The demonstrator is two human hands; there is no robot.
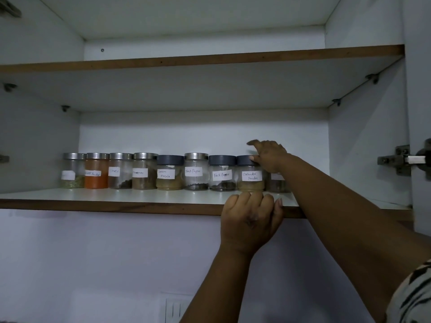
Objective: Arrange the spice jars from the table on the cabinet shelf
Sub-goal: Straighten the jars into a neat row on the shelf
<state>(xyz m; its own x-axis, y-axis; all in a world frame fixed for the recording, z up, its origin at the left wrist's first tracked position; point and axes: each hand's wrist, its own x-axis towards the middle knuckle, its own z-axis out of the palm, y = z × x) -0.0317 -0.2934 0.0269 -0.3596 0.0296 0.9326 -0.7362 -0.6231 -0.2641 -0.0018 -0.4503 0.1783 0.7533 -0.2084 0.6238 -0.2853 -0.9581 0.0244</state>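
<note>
Several labelled spice jars stand in a row on the lower cabinet shelf (116, 198), some with steel lids, some with dark lids. From the right I read coriander powder (250, 177), black pepper (221, 177), black pepper again (195, 173) and garam masala (168, 174). An orange powder jar (96, 173) stands near the left end. My right hand (268, 157) grips the top of the last jar (276, 184) at the right end, hiding its lid; my thumb touches the coriander lid. My left hand (249, 220) holds the shelf's front edge, fingers curled over it.
The upper shelf (210, 58) holds nothing that I can see. A door hinge (401, 159) sticks out on the right cabinet wall. Bare shelf lies to the right of the last jar and in front of the row.
</note>
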